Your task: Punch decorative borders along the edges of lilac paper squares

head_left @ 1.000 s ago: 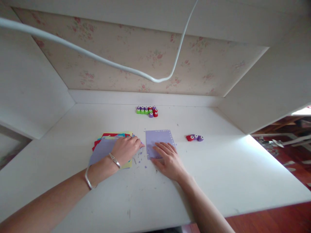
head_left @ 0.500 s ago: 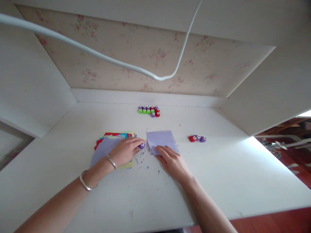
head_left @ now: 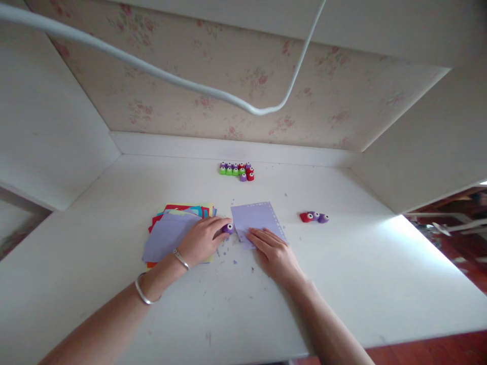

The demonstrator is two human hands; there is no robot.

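My left hand (head_left: 203, 236) is closed around a small purple craft punch (head_left: 228, 228) with a white top and dark dot. The punch is just left of a purple paper sheet (head_left: 254, 218), close to its left edge. Small cut-out holes run along the sheet's far and right edges. Fingers stretched out, my right hand (head_left: 276, 251) lies flat on the sheet's near right part and covers that corner. Beneath and beside my left hand is a stack of coloured paper (head_left: 167, 235), a purple sheet on top.
Several purple, green and red punches (head_left: 236, 171) stand grouped near the back wall. Three more punches (head_left: 315, 217), one red and two purple, sit to the right. Paper scraps (head_left: 235, 262) are scattered near the sheet. A white cable (head_left: 171, 76) hangs across the view above.
The purple punch, hidden under my left hand at first, now shows at its fingertips. The purple sheet has turned slightly under my right hand. The whole view has shifted a little.
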